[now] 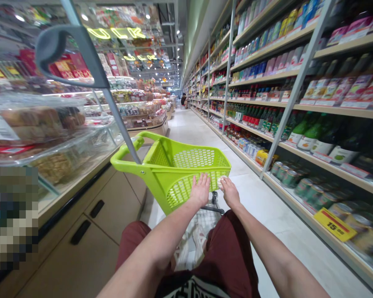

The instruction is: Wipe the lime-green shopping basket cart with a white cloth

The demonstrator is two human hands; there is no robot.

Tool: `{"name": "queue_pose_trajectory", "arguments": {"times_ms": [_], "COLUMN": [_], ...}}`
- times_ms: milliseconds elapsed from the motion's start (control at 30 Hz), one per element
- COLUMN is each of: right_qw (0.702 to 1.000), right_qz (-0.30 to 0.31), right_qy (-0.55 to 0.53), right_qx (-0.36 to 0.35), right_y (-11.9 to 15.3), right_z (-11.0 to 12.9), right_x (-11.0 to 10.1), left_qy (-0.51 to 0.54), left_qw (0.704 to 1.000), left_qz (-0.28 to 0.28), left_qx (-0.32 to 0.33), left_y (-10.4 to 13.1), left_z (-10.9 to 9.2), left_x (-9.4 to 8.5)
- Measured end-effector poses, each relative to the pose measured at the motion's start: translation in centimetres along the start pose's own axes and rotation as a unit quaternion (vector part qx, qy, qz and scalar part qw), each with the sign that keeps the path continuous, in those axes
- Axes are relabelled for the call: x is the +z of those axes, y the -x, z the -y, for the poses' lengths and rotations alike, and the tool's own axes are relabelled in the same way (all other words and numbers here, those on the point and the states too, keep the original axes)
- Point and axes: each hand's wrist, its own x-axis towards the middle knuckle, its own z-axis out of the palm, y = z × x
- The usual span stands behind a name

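A lime-green shopping cart [186, 169] with perforated walls stands sideways before me, its handle toward the left. My left hand [200, 188] lies against the cart's near side wall, fingers spread and with nothing in it. At the cart's right end, my right hand [230, 191] has its fingers closed round a small white wad [222, 182], pressed near the lower corner of the basket. The wad looks like a cloth or tissue. Inside the basket, nothing shows from this angle.
Shelves of bottles and cans [329, 140] line the right side. Display counters [112, 198] with packaged food run along the left. A grey pole with a looped handle [99, 62] rises by the cart. Far down the aisle, a person [184, 100] is low beside the shelves.
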Motion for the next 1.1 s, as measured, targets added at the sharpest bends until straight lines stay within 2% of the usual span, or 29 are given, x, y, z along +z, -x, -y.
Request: {"name": "queue_pose_trajectory", "arguments": {"times_ms": [100, 167, 267, 433, 500, 600, 700, 767, 900, 1000, 1100], "right_qw": [0.996, 0.995, 0.997, 0.998, 0.997, 0.993, 0.993, 0.995, 0.994, 0.992, 0.989], "right_qz": [-0.081, -0.096, -0.053, 0.013, -0.009, -0.070, -0.071, -0.044, 0.000, -0.020, -0.053], "right_qy": [-0.022, -0.033, -0.036, -0.038, -0.047, -0.056, -0.052, -0.050, -0.051, -0.059, -0.071], "right_qx": [-0.011, -0.022, -0.032, -0.056, -0.065, -0.072, -0.076, -0.077, -0.099, -0.113, -0.117], "right_y": [-2.2, -3.8, -3.9, -0.2, -0.5, -3.2, -5.3, -4.8, -1.4, -1.4, -4.1], "right_z": [1.4, 2.6, 4.4, 6.1, 6.3, 6.9, 7.8, 8.4, 9.5, 10.5, 11.6], "right_x": [-1.0, -1.3, -0.1, 2.9, 2.5, 0.7, 0.1, 1.1, 3.3, 2.5, 0.6], "left_qy": [0.001, -0.003, -0.012, -0.021, -0.020, -0.018, -0.022, -0.023, -0.024, -0.019, -0.012], "left_qw": [1.000, 1.000, 0.999, 0.999, 0.999, 0.998, 0.997, 0.997, 0.997, 0.996, 0.994], "left_qz": [-0.007, -0.014, -0.015, -0.019, -0.028, -0.049, -0.062, -0.065, -0.060, -0.068, -0.090], "left_qx": [-0.014, -0.024, -0.034, -0.035, -0.037, -0.046, -0.047, -0.047, -0.053, -0.059, -0.062], "left_y": [0.2, 0.4, 0.7, 1.6, 2.0, 2.4, 2.7, 3.0, 3.7, 4.3, 4.7], "left_z": [1.0, 1.5, 2.2, 3.4, 4.0, 4.9, 5.7, 6.0, 6.6, 7.2, 8.0], "left_x": [-0.2, -0.6, -1.1, -0.9, -0.8, -1.0, -1.4, -1.3, -0.1, 0.6, 0.4]}}
